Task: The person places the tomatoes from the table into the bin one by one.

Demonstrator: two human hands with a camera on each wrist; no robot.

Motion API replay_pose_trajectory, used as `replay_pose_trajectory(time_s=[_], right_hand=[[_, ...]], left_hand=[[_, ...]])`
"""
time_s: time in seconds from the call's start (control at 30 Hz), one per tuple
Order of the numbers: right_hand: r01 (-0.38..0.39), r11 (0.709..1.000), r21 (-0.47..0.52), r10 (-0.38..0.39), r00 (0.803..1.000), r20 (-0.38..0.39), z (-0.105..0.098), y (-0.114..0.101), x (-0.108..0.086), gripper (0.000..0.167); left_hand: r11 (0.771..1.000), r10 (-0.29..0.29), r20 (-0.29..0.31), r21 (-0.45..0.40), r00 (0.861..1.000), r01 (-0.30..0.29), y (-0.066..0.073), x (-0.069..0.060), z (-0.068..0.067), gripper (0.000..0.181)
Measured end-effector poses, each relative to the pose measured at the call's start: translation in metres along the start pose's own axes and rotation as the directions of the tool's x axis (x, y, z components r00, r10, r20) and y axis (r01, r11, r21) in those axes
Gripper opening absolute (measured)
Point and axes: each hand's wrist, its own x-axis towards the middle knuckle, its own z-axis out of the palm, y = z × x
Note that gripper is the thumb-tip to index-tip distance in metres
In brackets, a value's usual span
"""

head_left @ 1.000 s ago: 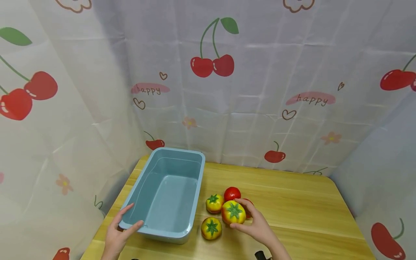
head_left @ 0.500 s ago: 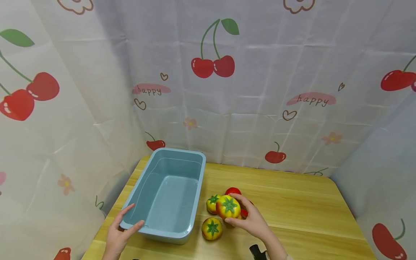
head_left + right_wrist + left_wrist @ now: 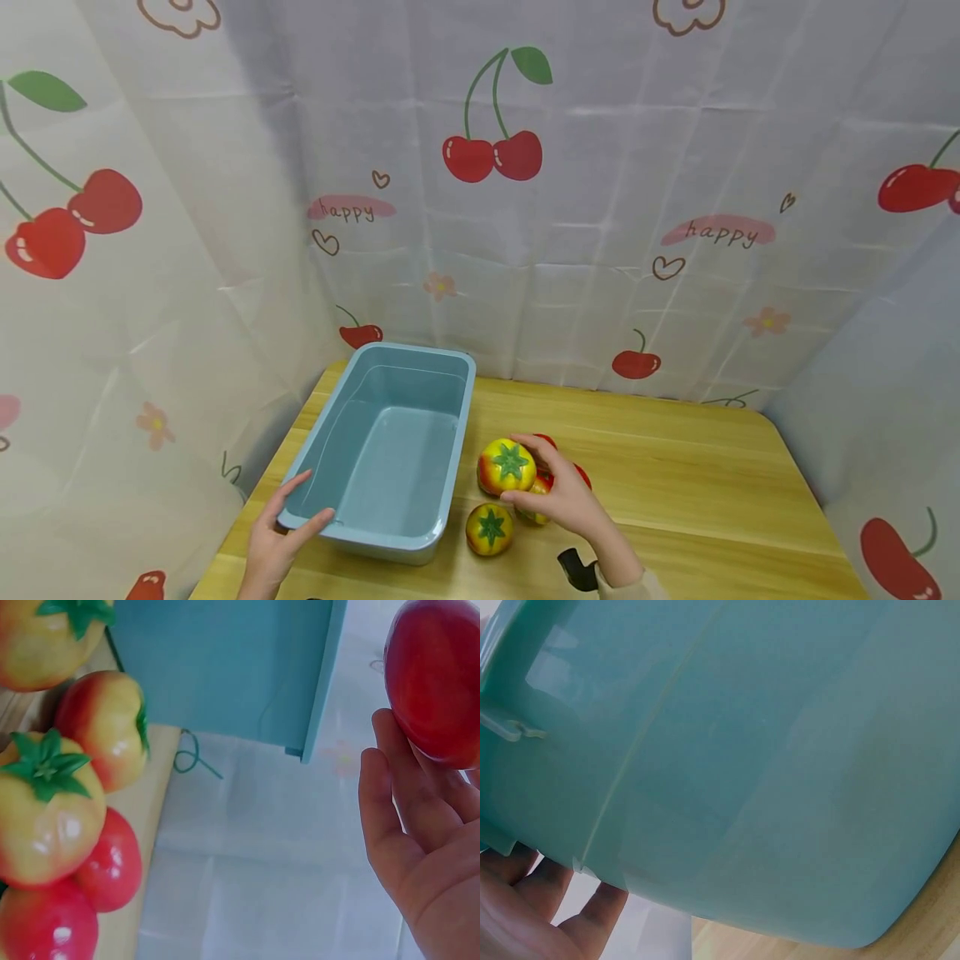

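Note:
My left hand (image 3: 272,546) grips the near left corner of a light blue plastic bin (image 3: 408,542), its fingers against the outer wall in the left wrist view. My right hand (image 3: 566,500) holds a yellow-and-red tomato (image 3: 507,465) with a green star-shaped top, raised above the table just right of the bin. From the right wrist view, the held tomato's red underside (image 3: 442,682) faces the camera. Below it lies another yellow tomato (image 3: 490,529). Other tomatoes, including a red one (image 3: 582,477), are partly hidden behind the right hand. Nothing lies inside the bin.
The wooden table (image 3: 675,467) extends right of the tomatoes. A white cherry-print curtain (image 3: 570,275) hangs along its back and sides. A black wrist mount (image 3: 577,571) sits by my right forearm. In the right wrist view, loose tomatoes (image 3: 49,817) cluster beside the bin.
My right hand has moved left and slightly up with the tomato, toward the bin, uncovering a tomato beneath its fingers. My left hand has stayed on the bin's corner.

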Motion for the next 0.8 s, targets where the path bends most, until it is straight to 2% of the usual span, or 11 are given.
replay_pose_trajectory(time_s=[0.17,0.43,0.8], right_hand=[[-0.023,1.0,-0.018,0.024,0.999,0.026,0.003,-0.006,0.008,0.069],[-0.014,1.0,-0.007,0.015,0.999,0.043,0.011,-0.013,0.018,0.068],[0.066,0.998,0.018,-0.067,0.996,0.057,0.024,-0.014,0.03,0.069]], left_hand=[[1.0,0.002,-0.002,0.005,1.0,-0.002,0.001,0.0,0.001,0.073],[1.0,-0.002,0.0,0.016,1.0,0.002,0.0,0.001,0.0,0.073],[1.0,-0.008,0.002,0.009,1.0,0.008,0.001,0.001,0.0,0.073]])
